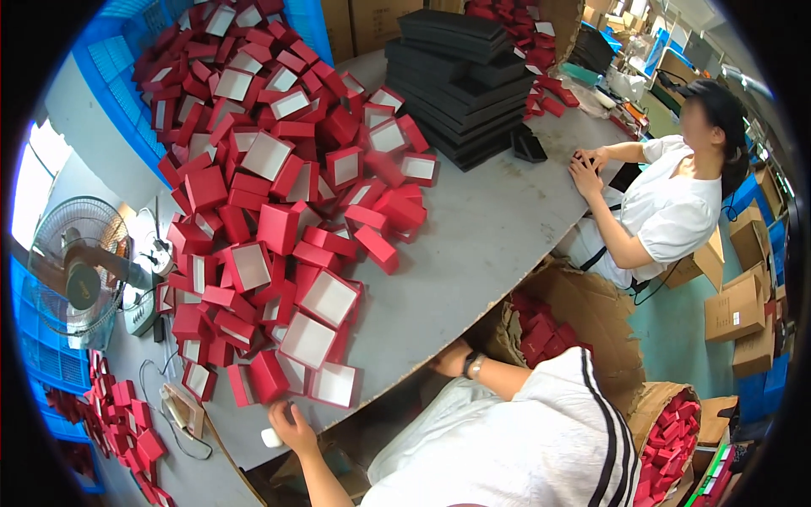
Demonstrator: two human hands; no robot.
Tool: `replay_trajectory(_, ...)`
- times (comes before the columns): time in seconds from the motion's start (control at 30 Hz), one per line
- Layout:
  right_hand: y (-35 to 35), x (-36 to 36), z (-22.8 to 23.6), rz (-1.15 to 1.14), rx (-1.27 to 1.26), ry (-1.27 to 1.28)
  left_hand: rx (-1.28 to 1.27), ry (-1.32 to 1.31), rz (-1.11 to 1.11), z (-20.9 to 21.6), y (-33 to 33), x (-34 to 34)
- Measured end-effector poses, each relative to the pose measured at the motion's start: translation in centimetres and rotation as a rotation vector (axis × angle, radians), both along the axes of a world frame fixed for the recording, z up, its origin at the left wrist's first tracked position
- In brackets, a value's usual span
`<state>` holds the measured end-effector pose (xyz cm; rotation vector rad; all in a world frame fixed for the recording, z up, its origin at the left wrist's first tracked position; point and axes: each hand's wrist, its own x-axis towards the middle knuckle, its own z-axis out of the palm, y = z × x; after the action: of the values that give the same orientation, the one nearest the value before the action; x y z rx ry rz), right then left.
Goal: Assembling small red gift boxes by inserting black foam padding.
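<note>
My left hand (295, 429) is at the near table edge, just below a pair of red boxes (269, 376). Its fingers are apart and lightly bent, with the tips close to the boxes; I cannot tell whether they touch. A small white piece (271, 438) shows beside these fingers; whether it is worn, held or lying there is unclear. My right hand (452, 359), with a band on the wrist, is low by the table's front edge. Its fingers are mostly hidden. Beyond the left hand spreads a big heap of red boxes (258, 232), many showing pale insides.
Black foam slabs (460, 93) are stacked at the table's back. A co-worker (676, 194) in white handles something dark at the right. Cartons holding red boxes (549, 329) stand below the table edge. A fan (80, 270) and cables are at the left.
</note>
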<state>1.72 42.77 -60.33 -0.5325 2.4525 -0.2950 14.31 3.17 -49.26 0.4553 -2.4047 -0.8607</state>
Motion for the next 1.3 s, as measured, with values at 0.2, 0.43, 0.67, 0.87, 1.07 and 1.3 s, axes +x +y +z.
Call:
replay_trajectory(0.2, 8.1, 5.4, 3.1, -0.389, -0.196, -0.297, -0.035, 0.018, -0.039, 0.1, 0.8, -2.6)
replay_trajectory(0.43, 15.5, -9.0, 20.6, -0.069, -0.874, -0.465, -0.110, -0.069, 0.051, 0.0, 0.9, -2.5)
replay_trajectory(0.67, 21.4, -34.4, 30.7, -0.722, -1.195, 1.010, -0.086, -0.136, 0.143, 0.4, 1.6, -3.0)
replay_trajectory(0.87, 20.3, -48.3, 41.0, -0.495, 0.210, 1.430, -0.147, -0.138, 0.365, -1.0, 0.6, 0.3)
replay_trajectory(1.07, 22.0, -55.5, 39.3, -0.460, 0.445, 1.245, -0.385, -0.217, 0.310, 1.6, 3.3, -1.0)
replay_trajectory(1.3, 23.6, -55.8, 40.1, -0.384, 0.252, 1.402, -0.129, -0.132, 0.495, 5.0, 4.3, -3.3)
